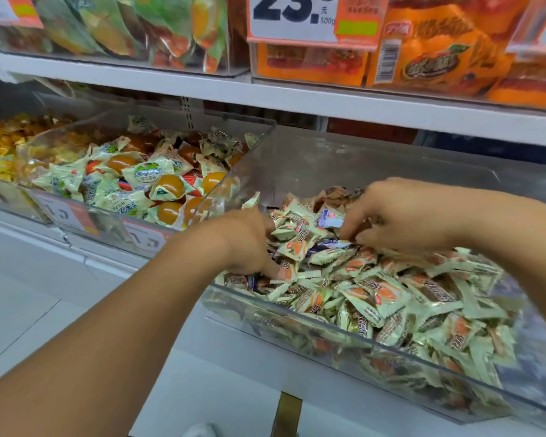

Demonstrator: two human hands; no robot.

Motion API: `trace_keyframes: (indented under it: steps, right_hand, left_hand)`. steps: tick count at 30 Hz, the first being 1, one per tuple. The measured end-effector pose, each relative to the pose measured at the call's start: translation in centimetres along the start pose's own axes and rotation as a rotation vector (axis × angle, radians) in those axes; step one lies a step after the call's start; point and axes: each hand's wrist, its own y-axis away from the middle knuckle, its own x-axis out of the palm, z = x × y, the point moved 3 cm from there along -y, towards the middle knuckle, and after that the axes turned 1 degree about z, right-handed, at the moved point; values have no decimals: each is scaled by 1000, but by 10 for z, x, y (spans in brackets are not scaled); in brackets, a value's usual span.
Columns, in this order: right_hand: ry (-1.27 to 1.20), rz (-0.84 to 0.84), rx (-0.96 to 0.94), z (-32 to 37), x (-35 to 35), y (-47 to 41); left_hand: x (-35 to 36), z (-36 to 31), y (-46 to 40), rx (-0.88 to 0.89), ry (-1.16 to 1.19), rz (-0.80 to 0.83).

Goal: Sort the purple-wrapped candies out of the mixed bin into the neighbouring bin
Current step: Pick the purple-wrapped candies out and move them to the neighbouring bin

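Note:
A clear plastic mixed bin holds a heap of pale green and orange wrapped candies with several purple-wrapped candies showing near its left end. My left hand digs into the left side of the heap, fingers curled down among the wrappers; what it holds is hidden. My right hand reaches in from the right, its fingertips curled into the pile beside a purple wrapper. The neighbouring clear bin on the left holds green-wrapped orange sweets.
A third bin of yellow candies stands far left. A white shelf above carries orange snack packs and a price card. Price labels hang on the bin fronts. White floor lies below.

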Motion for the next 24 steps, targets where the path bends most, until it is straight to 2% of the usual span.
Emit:
trace_keyframes:
  steps: [3, 7, 11, 18, 19, 22, 24]
  right_hand:
    - [-59, -9, -6, 9, -4, 0]
    - [-45, -144, -72, 31, 1, -7]
    - [47, -88, -40, 39, 20, -14]
    - [4, -5, -29, 22, 6, -5]
    - [-26, -21, -23, 18, 4, -4]
    - [-224, -206, -58, 21, -3, -6]
    - [-263, -193, -106, 37, 3, -10]
  left_hand:
    - [1, -4, -8, -18, 23, 14]
    - [2, 3, -15, -43, 124, 2]
    - [-1, 6, -12, -24, 93, -47]
    - [-13, 13, 3, 8, 139, -151]
    - [-13, 11, 5, -1, 110, -152]
    - [-11, 4, 5, -29, 50, -90]
    - [-8, 2, 3, -52, -19, -32]
